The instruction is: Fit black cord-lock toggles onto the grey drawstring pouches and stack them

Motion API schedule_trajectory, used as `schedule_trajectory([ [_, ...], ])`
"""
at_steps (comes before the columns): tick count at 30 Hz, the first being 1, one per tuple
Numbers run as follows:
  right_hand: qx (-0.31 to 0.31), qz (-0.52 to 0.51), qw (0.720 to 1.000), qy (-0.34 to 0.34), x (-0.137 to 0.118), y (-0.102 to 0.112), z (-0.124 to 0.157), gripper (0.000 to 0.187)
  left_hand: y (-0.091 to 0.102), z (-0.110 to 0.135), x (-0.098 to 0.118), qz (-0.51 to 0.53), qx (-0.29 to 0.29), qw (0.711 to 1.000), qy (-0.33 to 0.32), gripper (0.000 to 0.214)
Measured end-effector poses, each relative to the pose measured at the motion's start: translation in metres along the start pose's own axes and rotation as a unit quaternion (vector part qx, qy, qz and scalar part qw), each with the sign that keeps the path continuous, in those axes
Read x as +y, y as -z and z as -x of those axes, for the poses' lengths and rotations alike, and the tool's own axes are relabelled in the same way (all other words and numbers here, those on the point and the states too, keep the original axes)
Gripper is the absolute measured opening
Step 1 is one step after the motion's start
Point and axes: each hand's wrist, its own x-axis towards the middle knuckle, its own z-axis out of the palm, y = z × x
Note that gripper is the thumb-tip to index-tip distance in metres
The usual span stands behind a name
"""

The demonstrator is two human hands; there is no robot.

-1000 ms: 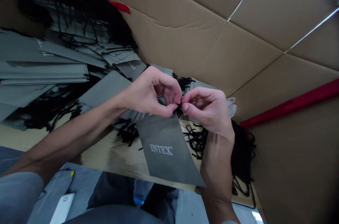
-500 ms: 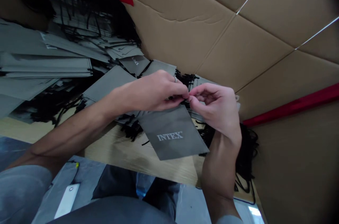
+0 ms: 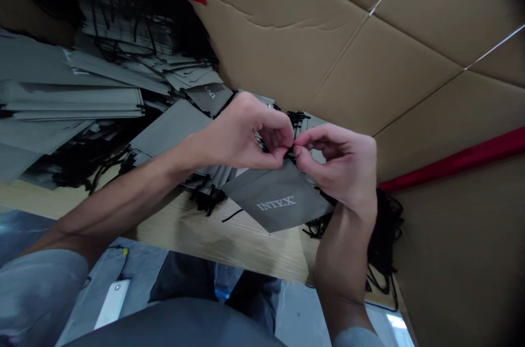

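Observation:
A grey pouch-like piece (image 3: 279, 199) printed "INTEX" hangs by its top corner just below my two hands. At that corner is a bit of black cord (image 3: 290, 153), mostly hidden by fingertips. My left hand (image 3: 254, 133) pinches the cord with thumb and forefinger, the other fingers curled. Close against it, my right hand (image 3: 340, 163) pinches at the same cord from the right side. Whether the cord is knotted cannot be made out.
Stacks of similar grey pieces (image 3: 74, 100) with black cords fill the left. A bundle of black cords (image 3: 385, 232) hangs at the right. Brown cardboard (image 3: 295, 46) walls the far side, with a red strip (image 3: 451, 161). The wooden table edge (image 3: 229, 248) is nearest me.
My left hand has rolled open a little and its knuckles have risen, while still pinching. The printed grey piece has swung slightly right and tilted. My right hand has hardly moved.

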Motion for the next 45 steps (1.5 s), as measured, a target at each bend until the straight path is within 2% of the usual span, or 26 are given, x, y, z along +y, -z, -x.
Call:
schedule_trajectory([
  [6, -0.008, -0.055, 0.998, -0.02, -0.008, 0.004, -0.001, 0.02, -0.003, -0.001, -0.003, 0.128, 0.011, 0.987, 0.095, 0.006],
  [8, 0.003, -0.041, 0.999, -0.009, -0.008, 0.005, -0.001, 0.021, -0.001, -0.001, -0.002, 0.122, 0.006, 0.988, 0.098, 0.003],
  [11, 0.021, 0.011, 1.0, 0.001, -0.007, 0.006, 0.002, 0.022, 0.002, 0.002, 0.001, -0.016, -0.015, 0.999, 0.035, 0.005],
  [14, 0.027, 0.064, 0.997, 0.018, -0.01, 0.002, 0.006, 0.021, 0.002, 0.006, 0.002, -0.165, -0.014, 0.985, -0.043, 0.014],
  [17, 0.049, 0.113, 0.99, 0.073, -0.017, -0.003, 0.006, 0.021, -0.001, 0.01, 0.003, -0.253, 0.025, 0.962, -0.1, 0.015],
  [19, 0.072, 0.14, 0.981, 0.115, -0.021, -0.006, 0.006, 0.021, -0.003, 0.011, 0.005, -0.269, 0.065, 0.953, -0.119, 0.011],
  [24, 0.103, 0.122, 0.969, 0.189, -0.022, -0.009, 0.008, 0.025, -0.006, 0.009, 0.018, -0.182, 0.123, 0.971, -0.09, 0.011],
  [27, 0.116, 0.077, 0.97, 0.197, -0.021, -0.01, 0.009, 0.027, -0.008, 0.008, 0.019, -0.058, 0.146, 0.987, -0.043, 0.014],
  [31, 0.132, 0.038, 0.971, 0.193, -0.019, -0.012, 0.008, 0.026, -0.01, 0.006, 0.013, 0.126, 0.131, 0.983, 0.004, 0.017],
  [36, 0.137, 0.064, 0.962, 0.228, -0.018, -0.008, 0.006, 0.032, -0.012, 0.003, 0.012, 0.16, 0.118, 0.98, 0.014, 0.017],
  [38, 0.134, 0.08, 0.957, 0.245, -0.019, -0.005, 0.006, 0.033, -0.012, 0.004, 0.014, 0.131, 0.128, 0.983, 0.003, 0.016],
  [41, 0.109, 0.101, 0.954, 0.259, -0.021, -0.001, 0.006, 0.032, -0.011, 0.007, 0.017, 0.009, 0.141, 0.989, -0.033, 0.013],
  [43, 0.089, 0.108, 0.956, 0.257, -0.023, 0.001, 0.006, 0.031, -0.01, 0.008, 0.019, -0.067, 0.139, 0.986, -0.063, 0.013],
  [45, 0.075, 0.112, 0.96, 0.244, -0.025, 0.003, 0.007, 0.029, -0.009, 0.009, 0.02, -0.099, 0.126, 0.984, -0.079, 0.014],
])
